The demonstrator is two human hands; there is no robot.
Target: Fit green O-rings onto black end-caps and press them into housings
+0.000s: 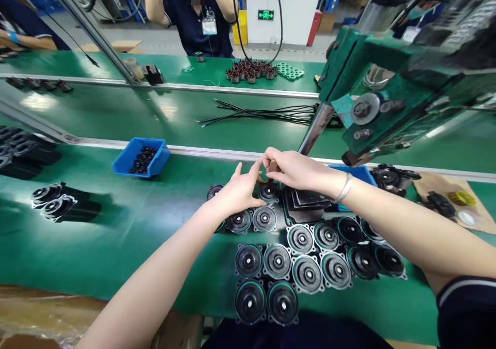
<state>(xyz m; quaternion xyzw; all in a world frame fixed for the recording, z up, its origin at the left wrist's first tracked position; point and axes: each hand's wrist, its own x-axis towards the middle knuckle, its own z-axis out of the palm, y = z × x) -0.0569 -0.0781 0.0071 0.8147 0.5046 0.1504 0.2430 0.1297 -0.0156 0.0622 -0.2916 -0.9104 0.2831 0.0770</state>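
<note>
My left hand reaches over a cluster of round black motor housings, thumb and fingers spread around the edge of one housing. Whether it touches that part is hard to see. Just above the same housing, my right hand has its fingers curled together in a pinch; anything between them is too small or hidden to name. Closer to me, several more housings lie in rows, with green rings around their rims and pale centres. Dark flat plates are stacked under my right wrist.
A green press overhangs the right side. A blue bin of small black parts stands left, near paired black cylinders. Black cables lie behind the rail. Across the bench, a co-worker faces copper-wound parts.
</note>
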